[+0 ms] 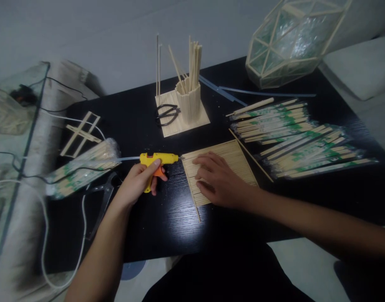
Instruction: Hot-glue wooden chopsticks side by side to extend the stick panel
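My left hand [141,181] is wrapped around a yellow glue gun [162,158] with an orange trigger, and a finger lies at the trigger. A clear glue stick [129,158] sticks out of its back end. The gun's nozzle points right, at the upper left corner of a flat panel of wooden sticks [233,157]. Over that panel rests my right hand [219,178], its fingers bent and apart, covering part of the sticks. One thin stick [197,212] runs along the panel's left edge and juts past its near corner.
Behind stands a stick cup [191,102] on a square base, with scissors [167,114] beside it. Wrapped chopsticks [305,147] lie right, another pack [85,167] left. A faceted glass-like frame [293,46] stands at back right. A white cable [46,235] loops at left.
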Demonstrator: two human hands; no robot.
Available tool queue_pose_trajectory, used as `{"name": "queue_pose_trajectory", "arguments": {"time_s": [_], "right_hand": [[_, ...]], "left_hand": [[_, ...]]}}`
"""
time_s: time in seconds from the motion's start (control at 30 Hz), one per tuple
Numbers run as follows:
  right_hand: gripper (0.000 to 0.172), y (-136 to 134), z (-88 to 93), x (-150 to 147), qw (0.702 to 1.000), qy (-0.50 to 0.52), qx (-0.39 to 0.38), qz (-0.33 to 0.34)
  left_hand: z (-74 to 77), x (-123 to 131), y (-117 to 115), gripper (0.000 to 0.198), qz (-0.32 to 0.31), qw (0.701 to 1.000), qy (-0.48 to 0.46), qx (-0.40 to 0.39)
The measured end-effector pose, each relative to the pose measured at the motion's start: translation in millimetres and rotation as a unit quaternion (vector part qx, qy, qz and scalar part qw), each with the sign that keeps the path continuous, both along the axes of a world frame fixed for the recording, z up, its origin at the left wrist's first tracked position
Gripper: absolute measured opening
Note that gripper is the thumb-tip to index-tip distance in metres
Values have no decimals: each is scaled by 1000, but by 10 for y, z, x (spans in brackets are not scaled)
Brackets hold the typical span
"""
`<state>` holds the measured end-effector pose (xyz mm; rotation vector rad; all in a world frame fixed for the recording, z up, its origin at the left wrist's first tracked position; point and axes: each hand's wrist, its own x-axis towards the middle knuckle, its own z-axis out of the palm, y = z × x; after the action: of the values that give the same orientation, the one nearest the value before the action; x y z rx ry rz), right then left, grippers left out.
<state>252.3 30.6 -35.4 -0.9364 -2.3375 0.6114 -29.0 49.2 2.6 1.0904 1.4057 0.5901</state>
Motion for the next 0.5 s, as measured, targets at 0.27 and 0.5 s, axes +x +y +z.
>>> {"name": "queue_pose_trajectory", "arguments": {"time_s": [0.27, 0.5], "right_hand": [[5, -2, 11, 8, 1000, -3, 10, -4], [6, -5, -5, 12, 1000, 0, 10, -1]], "left_hand": [[26, -7, -13, 54, -15, 1000, -1, 14], [37, 4, -27, 48, 19, 999, 10, 30]]}}
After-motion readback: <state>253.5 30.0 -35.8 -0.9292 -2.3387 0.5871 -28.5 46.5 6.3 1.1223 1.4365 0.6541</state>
